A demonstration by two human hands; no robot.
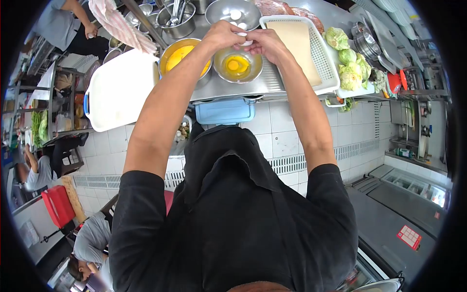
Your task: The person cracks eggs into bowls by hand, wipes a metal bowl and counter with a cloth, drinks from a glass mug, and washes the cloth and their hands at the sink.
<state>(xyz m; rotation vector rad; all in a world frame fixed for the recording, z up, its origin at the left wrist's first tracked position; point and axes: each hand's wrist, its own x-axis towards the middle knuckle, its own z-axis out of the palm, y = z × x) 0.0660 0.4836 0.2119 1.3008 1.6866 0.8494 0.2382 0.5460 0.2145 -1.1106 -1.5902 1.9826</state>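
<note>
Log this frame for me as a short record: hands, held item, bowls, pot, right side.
Left hand: fingers on the eggshell
Right hand: fingers on the same eggshell
Held item: white eggshell; whole or split, cannot tell
Near bowl: below the hands, holds raw egg
Far bowl: holds white eggs or shells
Pot: left of near bowl, holds yellow liquid
Right side: white basket with beige sheet, then cabbages

the eggshell (246, 43) is white, the yolk (234, 65) deep yellow (the towel (121, 24), pink-and-white striped), the bowl (256, 63) silver.
</note>
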